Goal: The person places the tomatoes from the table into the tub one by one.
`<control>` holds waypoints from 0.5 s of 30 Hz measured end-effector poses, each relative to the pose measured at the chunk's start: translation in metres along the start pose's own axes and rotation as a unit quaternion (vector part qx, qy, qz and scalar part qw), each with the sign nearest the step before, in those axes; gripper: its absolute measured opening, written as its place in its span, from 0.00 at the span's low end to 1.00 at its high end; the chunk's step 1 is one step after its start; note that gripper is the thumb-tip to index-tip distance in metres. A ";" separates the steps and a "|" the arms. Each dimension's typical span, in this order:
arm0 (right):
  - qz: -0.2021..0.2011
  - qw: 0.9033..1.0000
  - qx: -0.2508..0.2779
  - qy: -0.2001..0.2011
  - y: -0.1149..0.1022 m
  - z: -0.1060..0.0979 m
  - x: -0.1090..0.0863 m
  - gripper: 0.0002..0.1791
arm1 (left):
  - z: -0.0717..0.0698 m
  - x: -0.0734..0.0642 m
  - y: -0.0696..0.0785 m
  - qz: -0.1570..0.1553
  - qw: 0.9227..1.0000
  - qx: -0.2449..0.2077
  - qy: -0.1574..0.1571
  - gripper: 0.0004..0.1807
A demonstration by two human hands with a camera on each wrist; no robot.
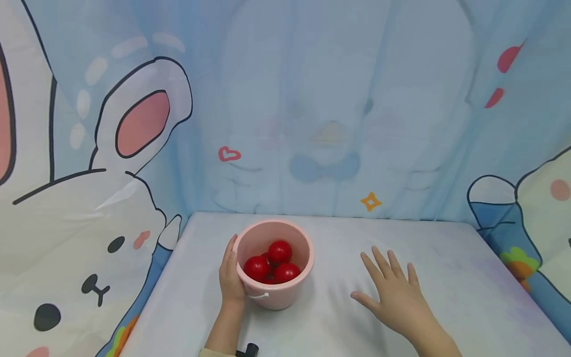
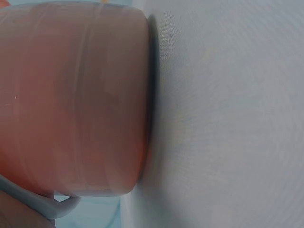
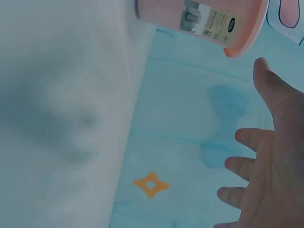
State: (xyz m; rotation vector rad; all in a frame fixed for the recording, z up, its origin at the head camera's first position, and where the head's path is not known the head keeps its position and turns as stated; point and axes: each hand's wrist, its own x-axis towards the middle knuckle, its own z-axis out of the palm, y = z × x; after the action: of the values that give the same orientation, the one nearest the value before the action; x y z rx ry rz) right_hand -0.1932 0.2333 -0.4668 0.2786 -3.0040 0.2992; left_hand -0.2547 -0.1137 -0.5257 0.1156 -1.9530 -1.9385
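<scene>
A pink bucket with a white handle stands on the white-covered table, its mouth tipped toward the head camera. Several glossy red balls lie inside it. My left hand rests against the bucket's left side, fingers extended along the wall up to the rim. In the left wrist view the bucket's side fills the left half. To the right of the bucket, my right hand hovers palm down over the table with its fingers spread, holding nothing. The right wrist view shows a printed label on the bucket.
The white table runs back to a light blue curtain printed with cartoon figures. A large printed rabbit covers the left side curtain, and another figure is on the right. A small black object shows by the left wrist.
</scene>
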 end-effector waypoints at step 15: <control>0.016 1.000 -0.021 0.000 -0.004 0.014 -0.017 0.57 | -0.053 0.002 0.029 0.014 0.959 0.275 -0.074 0.30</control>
State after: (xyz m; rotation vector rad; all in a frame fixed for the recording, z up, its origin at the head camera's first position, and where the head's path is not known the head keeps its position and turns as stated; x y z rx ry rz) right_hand -0.1774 0.2293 -0.4819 0.2271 -3.0120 0.2390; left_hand -0.2333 -0.1631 -0.4980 0.0929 -2.5302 -1.3680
